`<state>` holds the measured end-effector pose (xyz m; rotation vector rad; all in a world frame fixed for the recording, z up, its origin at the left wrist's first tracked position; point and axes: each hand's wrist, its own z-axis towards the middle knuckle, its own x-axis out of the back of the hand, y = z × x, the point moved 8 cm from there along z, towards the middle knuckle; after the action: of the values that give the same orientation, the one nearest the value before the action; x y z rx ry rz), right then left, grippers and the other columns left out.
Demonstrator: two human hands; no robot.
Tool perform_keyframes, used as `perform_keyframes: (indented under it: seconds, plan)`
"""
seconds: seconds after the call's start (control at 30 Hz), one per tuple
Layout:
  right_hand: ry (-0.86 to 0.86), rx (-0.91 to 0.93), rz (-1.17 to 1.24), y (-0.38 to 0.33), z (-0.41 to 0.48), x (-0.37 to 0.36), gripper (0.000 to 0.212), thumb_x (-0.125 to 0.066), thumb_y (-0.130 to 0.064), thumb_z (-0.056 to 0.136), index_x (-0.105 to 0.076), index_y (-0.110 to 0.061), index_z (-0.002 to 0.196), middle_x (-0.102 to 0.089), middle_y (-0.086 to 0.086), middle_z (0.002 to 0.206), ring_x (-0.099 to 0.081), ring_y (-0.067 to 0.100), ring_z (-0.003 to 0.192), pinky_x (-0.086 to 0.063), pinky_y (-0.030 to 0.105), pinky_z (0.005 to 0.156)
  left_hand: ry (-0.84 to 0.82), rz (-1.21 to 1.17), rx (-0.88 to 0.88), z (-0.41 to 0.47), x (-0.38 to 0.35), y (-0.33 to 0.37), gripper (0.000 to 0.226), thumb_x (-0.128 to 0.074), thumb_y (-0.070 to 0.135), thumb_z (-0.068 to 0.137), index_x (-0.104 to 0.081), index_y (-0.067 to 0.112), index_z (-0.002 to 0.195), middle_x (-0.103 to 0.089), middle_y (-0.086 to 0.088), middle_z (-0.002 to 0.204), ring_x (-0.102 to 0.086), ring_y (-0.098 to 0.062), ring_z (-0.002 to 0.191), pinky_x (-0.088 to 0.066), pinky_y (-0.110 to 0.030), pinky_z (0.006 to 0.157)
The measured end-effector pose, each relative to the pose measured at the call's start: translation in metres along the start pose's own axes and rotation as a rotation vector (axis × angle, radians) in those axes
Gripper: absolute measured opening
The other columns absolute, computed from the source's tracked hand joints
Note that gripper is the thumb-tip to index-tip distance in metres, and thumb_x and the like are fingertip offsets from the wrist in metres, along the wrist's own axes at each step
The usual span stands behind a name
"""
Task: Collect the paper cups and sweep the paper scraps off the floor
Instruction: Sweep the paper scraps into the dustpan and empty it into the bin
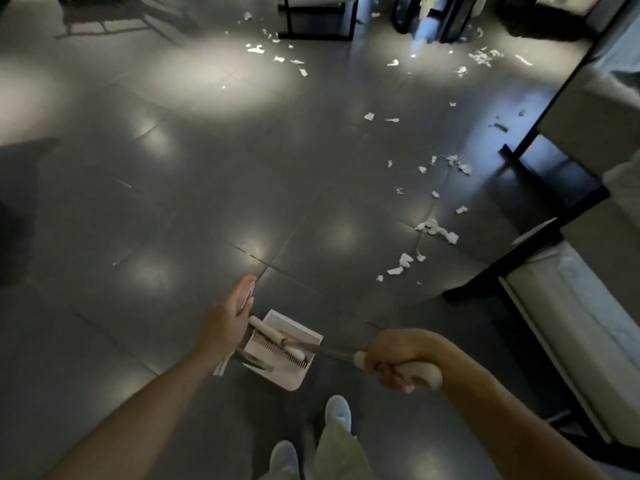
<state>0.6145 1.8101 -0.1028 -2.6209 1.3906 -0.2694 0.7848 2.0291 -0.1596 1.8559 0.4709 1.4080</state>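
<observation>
Several white paper scraps lie on the dark tiled floor: a cluster (437, 231) at right, more scraps (401, 263) nearer me, and others (258, 49) far ahead. A white dustpan (292, 367) with comb teeth stands on the floor in front of my feet. My right hand (398, 365) grips the cream handle of its metal pole. A white brush handle (273, 336) lies across the pan. My left hand (233, 315) reaches to the handle's end with fingers extended; I cannot tell whether it touches. No paper cup is in view.
Black-framed seats with pale cushions (568, 306) line the right side. More black furniture legs (315, 32) stand at the far end among scraps. My light shoes (337, 410) are just behind the dustpan. Bright reflections mark the glossy floor.
</observation>
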Motion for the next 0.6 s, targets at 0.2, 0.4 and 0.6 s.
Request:
perform_keyframes:
  seconds: [0.2, 0.4, 0.6]
  plan:
    - [0.081, 0.090, 0.090, 0.005, -0.047, 0.012, 0.047, -0.043, -0.004, 0.091, -0.044, 0.004, 0.137, -0.042, -0.003, 0.045, -0.039, 0.004, 0.033, -0.035, 0.015, 0.035, 0.053, -0.074, -0.023, 0.011, 0.013, 0.016, 0.039, -0.052, 0.011, 0.096, -0.051, 0.015, 0.134, -0.061, 0.003, 0.121, -0.057, -0.018, 0.114, -0.037, -0.015, 0.086]
    - [0.184, 0.172, 0.237, -0.011, -0.068, 0.088, 0.045, -0.045, -0.004, 0.091, -0.045, -0.009, 0.136, -0.045, -0.003, 0.044, -0.039, 0.007, 0.037, -0.035, 0.017, 0.037, 0.134, -0.099, -0.121, 0.071, 0.040, 0.060, 0.036, -0.051, 0.014, 0.096, -0.051, 0.014, 0.133, -0.059, 0.005, 0.118, -0.052, -0.009, 0.107, -0.038, -0.021, 0.087]
    - [0.279, 0.225, 0.337, -0.045, -0.064, 0.215, 0.042, -0.045, -0.003, 0.091, -0.047, -0.008, 0.133, -0.043, 0.001, 0.051, -0.037, 0.008, 0.039, -0.033, 0.016, 0.036, 0.228, -0.106, -0.177, 0.193, 0.051, 0.125, 0.036, -0.054, 0.013, 0.095, -0.053, 0.018, 0.131, -0.057, 0.015, 0.119, -0.055, -0.006, 0.109, -0.036, -0.008, 0.083]
